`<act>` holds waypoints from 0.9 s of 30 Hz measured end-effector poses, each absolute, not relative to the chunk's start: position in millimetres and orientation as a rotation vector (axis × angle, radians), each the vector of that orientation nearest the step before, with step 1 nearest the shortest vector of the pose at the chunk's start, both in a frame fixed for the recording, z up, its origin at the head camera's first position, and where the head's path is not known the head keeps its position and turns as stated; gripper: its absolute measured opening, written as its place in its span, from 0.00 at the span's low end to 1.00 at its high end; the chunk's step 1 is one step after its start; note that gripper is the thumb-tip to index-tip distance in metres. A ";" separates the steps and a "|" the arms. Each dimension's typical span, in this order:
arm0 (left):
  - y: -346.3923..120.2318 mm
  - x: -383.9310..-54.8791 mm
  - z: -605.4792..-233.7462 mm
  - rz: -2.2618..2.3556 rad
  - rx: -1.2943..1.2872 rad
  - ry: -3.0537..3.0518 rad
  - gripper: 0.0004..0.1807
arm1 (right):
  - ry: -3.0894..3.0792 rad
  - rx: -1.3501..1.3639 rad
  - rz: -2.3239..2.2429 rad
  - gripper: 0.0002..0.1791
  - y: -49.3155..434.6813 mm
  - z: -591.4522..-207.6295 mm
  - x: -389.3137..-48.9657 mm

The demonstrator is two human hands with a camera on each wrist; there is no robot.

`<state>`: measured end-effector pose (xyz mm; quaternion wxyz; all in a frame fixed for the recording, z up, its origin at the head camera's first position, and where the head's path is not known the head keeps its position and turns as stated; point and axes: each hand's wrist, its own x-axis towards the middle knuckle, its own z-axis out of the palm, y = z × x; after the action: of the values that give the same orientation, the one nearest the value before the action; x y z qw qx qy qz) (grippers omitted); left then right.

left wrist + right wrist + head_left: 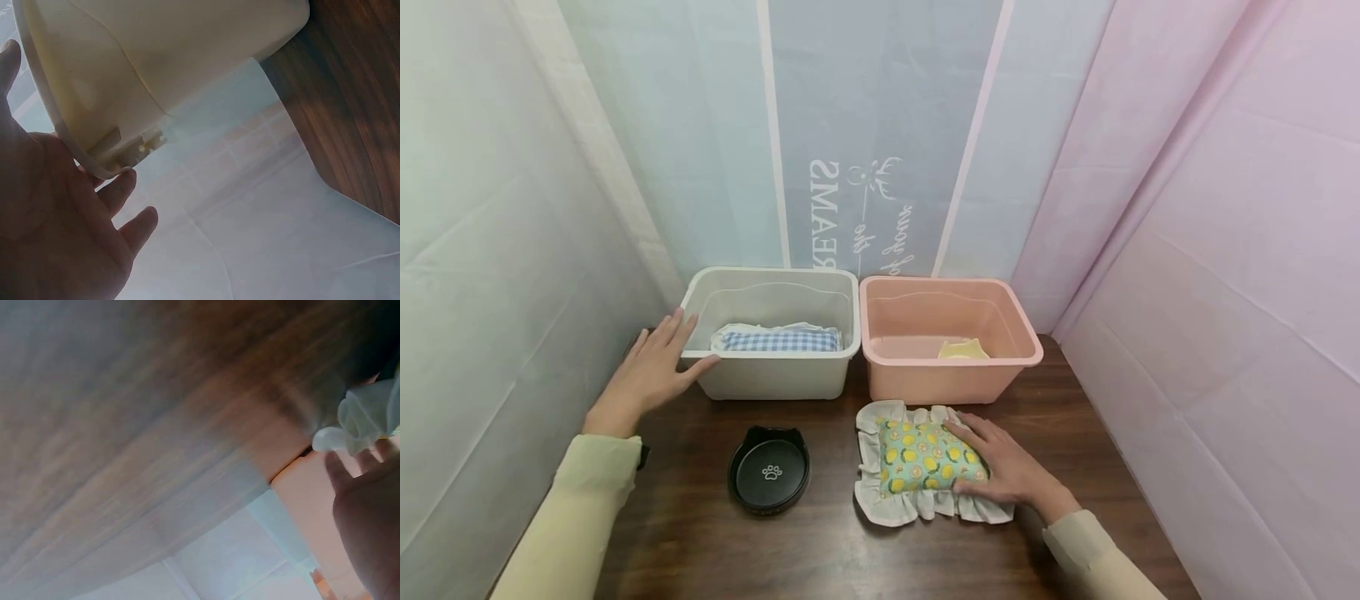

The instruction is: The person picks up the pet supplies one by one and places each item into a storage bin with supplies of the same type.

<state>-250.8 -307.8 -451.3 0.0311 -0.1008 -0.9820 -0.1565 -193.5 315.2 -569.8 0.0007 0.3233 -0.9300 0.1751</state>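
My left hand [651,367] is at the left end of the white basin [775,379], fingers extended at the rim and thumb out along the front edge. In the left wrist view the fingertips are right by the basin's rim [59,122]. A small lemon-print cushion [917,454] with a white ruffled border lies on the table in front of the pink basin [940,383]. My right hand [1011,467] rests over its right side, fingers and thumb spread across the print. The right wrist view shows fingers against the white ruffle [365,419].
A black round dish [769,473] with a paw print and ear shapes sits on the wooden table [820,558], left of the cushion. Blue-checked cloth [782,341] lies inside the white basin, and a pale yellow item [964,349] inside the pink one. Fabric walls surround the table.
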 end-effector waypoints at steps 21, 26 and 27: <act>-307.5 -261.3 -446.0 -0.527 -0.304 -3.058 0.60 | -2.871 1.142 0.585 0.55 316.0 -574.6 -195.0; -307.2 -262.0 -447.9 -0.540 -0.299 -3.041 0.60 | -2.915 1.109 0.585 0.55 313.8 -574.2 -194.9; -307.0 -262.3 -448.3 -0.540 -0.299 -3.039 0.60 | -2.922 1.104 0.582 0.55 313.2 -573.7 -194.9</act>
<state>-262.3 -307.0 -448.3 0.0205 -0.0965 -0.9798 -0.1742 -194.9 313.2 -573.7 -0.0179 0.3474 -0.9195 0.1832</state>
